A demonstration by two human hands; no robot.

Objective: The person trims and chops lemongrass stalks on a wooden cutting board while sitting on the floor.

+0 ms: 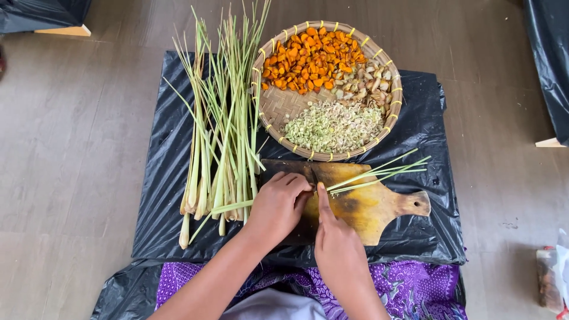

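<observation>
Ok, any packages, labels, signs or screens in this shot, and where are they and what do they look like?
Clear plastic bag: at the right edge, low on the grey floor, partly cut off; brownish contents, a bit of red at its bottom.
No labels, signs or screens are in view.

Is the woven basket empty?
No, the round woven basket holds three heaps: orange turmeric slices, pale chopped root pieces and finely sliced lemongrass.
</observation>
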